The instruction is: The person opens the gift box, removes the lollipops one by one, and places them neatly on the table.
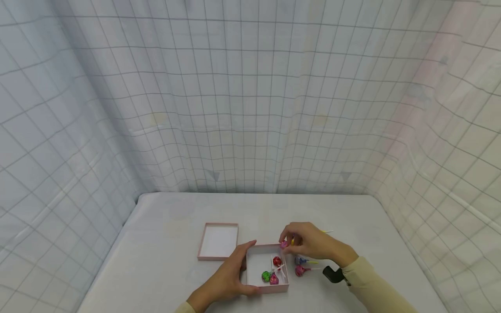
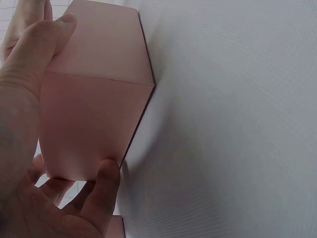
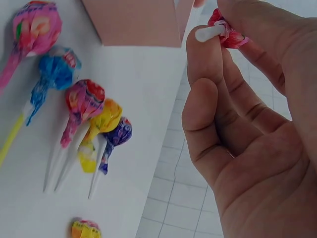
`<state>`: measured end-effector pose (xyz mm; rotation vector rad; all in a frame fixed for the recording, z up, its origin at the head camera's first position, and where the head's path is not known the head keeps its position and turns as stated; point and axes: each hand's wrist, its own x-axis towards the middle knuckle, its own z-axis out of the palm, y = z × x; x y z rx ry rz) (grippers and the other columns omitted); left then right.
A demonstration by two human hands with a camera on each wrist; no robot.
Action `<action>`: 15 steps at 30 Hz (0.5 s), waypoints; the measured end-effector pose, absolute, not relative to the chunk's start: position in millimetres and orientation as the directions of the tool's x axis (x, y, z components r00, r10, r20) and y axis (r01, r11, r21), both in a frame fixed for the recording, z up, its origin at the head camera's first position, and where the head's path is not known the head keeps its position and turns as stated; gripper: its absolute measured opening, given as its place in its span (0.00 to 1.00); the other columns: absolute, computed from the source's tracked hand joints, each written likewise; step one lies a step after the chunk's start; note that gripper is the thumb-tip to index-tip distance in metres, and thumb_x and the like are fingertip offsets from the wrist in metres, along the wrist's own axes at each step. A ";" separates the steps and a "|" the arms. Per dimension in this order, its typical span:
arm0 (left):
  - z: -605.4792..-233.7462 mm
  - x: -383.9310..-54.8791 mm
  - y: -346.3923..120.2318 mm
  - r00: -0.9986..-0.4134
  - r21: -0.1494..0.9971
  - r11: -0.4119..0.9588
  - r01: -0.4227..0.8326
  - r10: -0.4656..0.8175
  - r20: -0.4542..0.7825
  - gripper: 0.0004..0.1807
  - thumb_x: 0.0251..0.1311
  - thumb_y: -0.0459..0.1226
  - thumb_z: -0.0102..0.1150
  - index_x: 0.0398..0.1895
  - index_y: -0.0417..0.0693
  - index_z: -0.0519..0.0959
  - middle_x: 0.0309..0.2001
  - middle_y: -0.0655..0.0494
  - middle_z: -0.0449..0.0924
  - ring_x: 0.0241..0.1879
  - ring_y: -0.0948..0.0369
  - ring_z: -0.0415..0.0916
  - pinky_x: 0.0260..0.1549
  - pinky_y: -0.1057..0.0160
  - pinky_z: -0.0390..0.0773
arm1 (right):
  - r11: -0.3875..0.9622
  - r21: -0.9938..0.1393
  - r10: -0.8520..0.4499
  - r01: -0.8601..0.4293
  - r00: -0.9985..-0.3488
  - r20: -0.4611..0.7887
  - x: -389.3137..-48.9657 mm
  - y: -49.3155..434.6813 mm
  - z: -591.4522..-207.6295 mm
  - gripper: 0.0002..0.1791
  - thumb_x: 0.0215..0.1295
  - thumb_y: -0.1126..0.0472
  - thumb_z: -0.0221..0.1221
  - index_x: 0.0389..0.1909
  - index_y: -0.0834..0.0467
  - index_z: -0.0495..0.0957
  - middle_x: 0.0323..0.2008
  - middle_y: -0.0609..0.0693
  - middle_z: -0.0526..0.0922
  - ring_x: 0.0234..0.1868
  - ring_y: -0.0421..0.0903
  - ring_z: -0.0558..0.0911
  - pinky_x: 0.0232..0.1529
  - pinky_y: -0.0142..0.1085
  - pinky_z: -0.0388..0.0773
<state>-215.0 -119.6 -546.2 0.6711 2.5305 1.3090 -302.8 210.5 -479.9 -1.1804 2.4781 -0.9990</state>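
Grey-lined white curtain (image 1: 250, 108) encloses a white-covered table (image 1: 156, 243). Clock positions are from the box's middle in the head view.

A pink-wrapped lollipop (image 1: 284, 244) is at one o'clock, at the far right corner of the open pink box (image 1: 256, 263). The right hand (image 1: 307, 240), at two o'clock, pinches it between thumb and forefinger, its other fingers loosely bent. The left hand (image 1: 231, 277), at nine o'clock, spans the box's side, gripping it. Inside lie a red lollipop (image 1: 277, 261) at two, a green lollipop (image 1: 266, 276) at six and another pink one (image 1: 274, 279) at five.

Outside, a blue lollipop (image 1: 299, 261) and a pink-red one (image 1: 300, 271) lie near three; a shallow lid-like tray (image 1: 219, 240) sits at ten.

The step seems to be loading the box; the next move calls for clearing the rim, then releasing over the bare left part.
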 end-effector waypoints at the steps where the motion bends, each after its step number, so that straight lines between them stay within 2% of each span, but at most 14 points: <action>1: -546.5 -215.0 -119.5 -0.873 0.816 0.499 0.291 0.487 0.014 0.71 0.59 0.57 0.91 0.97 0.51 0.54 0.86 0.47 0.68 0.69 0.52 0.79 0.69 0.61 0.85 | 0.449 -0.661 -0.749 -0.602 -0.656 0.089 -303.1 212.9 -481.0 0.11 0.78 0.54 0.77 0.56 0.46 0.89 0.44 0.40 0.89 0.38 0.32 0.84 0.43 0.30 0.89; 4: -547.5 -215.2 -119.0 -0.875 0.822 0.501 0.272 0.484 -0.005 0.71 0.59 0.57 0.91 0.97 0.52 0.53 0.86 0.47 0.67 0.71 0.52 0.79 0.72 0.57 0.86 | 0.459 -0.662 -0.741 -0.592 -0.666 0.082 -304.2 219.2 -484.5 0.11 0.79 0.54 0.77 0.56 0.47 0.88 0.49 0.41 0.88 0.39 0.31 0.85 0.45 0.30 0.90; 10: -547.4 -215.7 -117.8 -0.880 0.824 0.510 0.247 0.473 -0.029 0.71 0.59 0.58 0.91 0.97 0.54 0.53 0.88 0.48 0.66 0.74 0.51 0.78 0.75 0.46 0.85 | 0.451 -0.630 -0.738 -0.632 -0.661 0.135 -308.5 231.4 -491.5 0.11 0.79 0.57 0.77 0.56 0.49 0.88 0.50 0.42 0.90 0.40 0.31 0.85 0.45 0.31 0.90; 15: -546.3 -215.1 -118.5 -0.880 0.830 0.502 0.243 0.474 -0.030 0.72 0.58 0.58 0.91 0.97 0.55 0.53 0.89 0.49 0.64 0.76 0.49 0.78 0.76 0.43 0.85 | 0.430 -0.595 -0.737 -0.679 -0.644 0.203 -311.0 243.1 -495.0 0.13 0.77 0.61 0.77 0.57 0.55 0.88 0.49 0.44 0.91 0.41 0.32 0.84 0.44 0.33 0.89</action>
